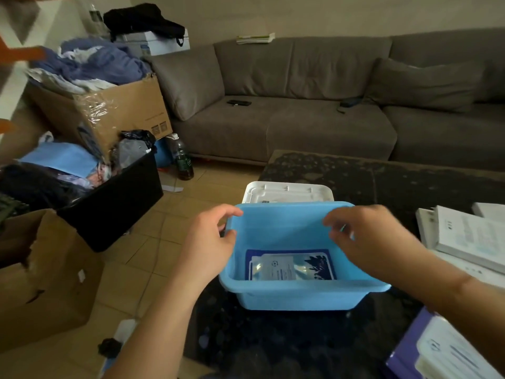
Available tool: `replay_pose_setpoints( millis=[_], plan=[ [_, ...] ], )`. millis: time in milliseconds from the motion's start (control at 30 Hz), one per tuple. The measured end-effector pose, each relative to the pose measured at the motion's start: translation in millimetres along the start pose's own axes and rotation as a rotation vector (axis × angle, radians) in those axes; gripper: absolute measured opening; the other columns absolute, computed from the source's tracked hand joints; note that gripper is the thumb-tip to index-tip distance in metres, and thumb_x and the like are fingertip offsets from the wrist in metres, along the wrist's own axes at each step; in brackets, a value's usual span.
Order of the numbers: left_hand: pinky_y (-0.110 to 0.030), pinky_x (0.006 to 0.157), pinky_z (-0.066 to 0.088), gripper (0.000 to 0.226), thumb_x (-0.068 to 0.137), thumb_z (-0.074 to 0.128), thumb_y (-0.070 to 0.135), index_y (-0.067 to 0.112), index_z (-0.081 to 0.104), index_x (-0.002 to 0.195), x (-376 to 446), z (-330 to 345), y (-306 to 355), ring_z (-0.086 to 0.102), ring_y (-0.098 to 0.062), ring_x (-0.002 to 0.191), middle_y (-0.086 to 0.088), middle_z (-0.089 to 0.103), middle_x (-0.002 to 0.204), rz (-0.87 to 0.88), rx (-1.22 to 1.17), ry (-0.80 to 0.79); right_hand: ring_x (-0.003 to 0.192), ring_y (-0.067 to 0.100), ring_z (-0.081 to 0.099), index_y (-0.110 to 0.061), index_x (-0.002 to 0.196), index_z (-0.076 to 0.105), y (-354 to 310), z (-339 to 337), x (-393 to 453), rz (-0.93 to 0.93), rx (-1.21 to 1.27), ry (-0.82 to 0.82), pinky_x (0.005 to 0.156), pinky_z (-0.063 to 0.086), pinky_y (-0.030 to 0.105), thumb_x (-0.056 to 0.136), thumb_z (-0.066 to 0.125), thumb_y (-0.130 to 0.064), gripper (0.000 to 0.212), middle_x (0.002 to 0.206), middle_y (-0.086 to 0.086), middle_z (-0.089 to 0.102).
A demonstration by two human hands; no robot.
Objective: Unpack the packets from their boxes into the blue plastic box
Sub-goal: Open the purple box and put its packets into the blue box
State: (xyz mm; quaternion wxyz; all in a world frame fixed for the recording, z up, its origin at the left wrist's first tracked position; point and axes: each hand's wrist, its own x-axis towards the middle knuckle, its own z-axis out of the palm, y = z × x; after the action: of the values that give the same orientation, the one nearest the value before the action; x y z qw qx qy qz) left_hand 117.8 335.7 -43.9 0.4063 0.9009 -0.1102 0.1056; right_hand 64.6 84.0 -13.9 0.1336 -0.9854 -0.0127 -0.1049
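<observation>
The blue plastic box [297, 296] stands on a dark table in front of me. On its floor lie packets [291, 265], silver and dark blue, stacked flat. My left hand [210, 242] is at the box's left rim, thumb and fingers curled around the edge. My right hand [369, 239] hovers over the box's right side with its fingers bent and apart, nothing in it. A purple and white packet box [437, 348] lies at the lower right corner of the table. White packet boxes [464, 236] lie at the right.
A white lid [287, 191] lies behind the blue box. The dark table [382, 181] runs back toward a grey sofa [300, 105]. On the floor at the left stand a black bin [114, 203], cardboard boxes [41, 283] of clothes and a bottle [183, 160].
</observation>
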Motion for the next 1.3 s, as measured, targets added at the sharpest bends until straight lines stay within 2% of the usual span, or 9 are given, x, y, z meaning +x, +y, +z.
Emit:
replay_pose_setpoints(
  millis=[67,167,233,433,600,700,800,1000,1300],
  plan=[
    [0.002,0.065,0.041,0.036,0.088,0.067,0.000,0.028,0.067,0.111,-2,-5,-3,0.058,-0.009,0.118,0.009,0.064,0.127,-0.002,-0.026,0.006,0.101,0.015,0.061,-0.025,0.115,0.068,10,-11,-25,0.041,0.103,0.138,0.089,0.049,0.027,0.087,0.068,-0.023,0.028,0.115,-0.005,0.066],
    [-0.006,0.082,0.044,0.039,0.085,0.069,-0.002,0.030,0.068,0.107,-5,-11,-5,0.060,-0.005,0.113,0.010,0.067,0.120,0.018,-0.062,0.017,0.078,-0.008,0.049,-0.032,0.131,0.055,21,-8,-49,0.185,0.146,-0.070,0.066,0.040,-0.001,0.089,0.067,-0.032,0.044,0.105,-0.015,0.053],
    [-0.011,0.085,0.047,0.040,0.084,0.070,-0.003,0.030,0.068,0.106,-8,-13,-6,0.060,-0.003,0.108,0.010,0.068,0.117,0.027,-0.049,0.026,0.066,-0.008,0.045,-0.033,0.138,0.049,20,-5,-56,0.216,0.212,-0.086,0.053,0.040,0.000,0.091,0.064,-0.032,0.050,0.098,-0.017,0.050],
    [-0.028,0.093,0.052,0.035,0.086,0.070,0.002,0.029,0.068,0.107,-11,-19,-2,0.061,-0.008,0.111,0.009,0.068,0.117,0.018,0.046,0.015,0.089,0.000,0.051,-0.034,0.143,0.041,13,-1,-64,0.165,0.260,-0.046,0.079,0.048,0.017,0.093,0.058,-0.041,0.053,0.128,-0.013,0.056],
    [-0.015,0.078,0.045,0.008,0.090,0.065,0.009,0.014,0.069,0.094,-66,0,56,0.063,-0.013,0.083,0.007,0.067,0.091,0.304,0.027,0.391,0.093,0.005,0.056,-0.031,0.130,0.055,51,-5,-116,0.218,0.324,0.263,0.079,0.046,0.021,0.088,0.059,-0.043,0.044,0.118,-0.019,0.053],
    [-0.012,0.063,0.044,0.008,0.087,0.063,0.022,0.023,0.067,0.080,-138,49,85,0.058,-0.002,0.065,0.017,0.061,0.072,0.440,-0.198,0.009,0.091,0.022,0.065,-0.019,0.103,0.071,77,14,-181,0.111,0.133,0.369,0.080,0.047,0.026,0.090,0.058,-0.046,0.032,0.103,-0.003,0.069],
    [-0.013,0.059,0.042,0.014,0.075,0.063,0.042,0.028,0.064,0.078,-184,107,77,0.053,0.001,0.062,0.014,0.059,0.067,0.362,-0.004,-0.408,0.101,0.024,0.061,-0.018,0.096,0.073,91,44,-235,-0.032,-0.067,0.300,0.086,0.045,0.032,0.073,0.068,-0.056,0.045,0.102,0.000,0.070],
    [-0.019,0.044,0.044,0.018,0.071,0.061,0.045,0.037,0.069,0.084,-207,153,69,0.049,-0.006,0.069,0.018,0.055,0.069,0.507,0.254,-0.354,0.115,0.024,0.054,-0.023,0.118,0.050,110,70,-271,0.014,-0.058,0.242,0.102,0.037,0.041,0.057,0.064,-0.051,0.068,0.119,0.000,0.057],
    [-0.030,0.076,0.051,0.051,0.078,0.059,0.032,0.028,0.053,0.129,-224,168,62,0.052,-0.016,0.097,0.009,0.057,0.114,0.607,0.188,-0.242,0.110,0.020,0.062,-0.024,0.103,0.072,118,71,-273,-0.039,-0.002,0.305,0.097,0.045,0.044,0.070,0.072,-0.053,0.044,0.111,-0.009,0.068]
  ],
)
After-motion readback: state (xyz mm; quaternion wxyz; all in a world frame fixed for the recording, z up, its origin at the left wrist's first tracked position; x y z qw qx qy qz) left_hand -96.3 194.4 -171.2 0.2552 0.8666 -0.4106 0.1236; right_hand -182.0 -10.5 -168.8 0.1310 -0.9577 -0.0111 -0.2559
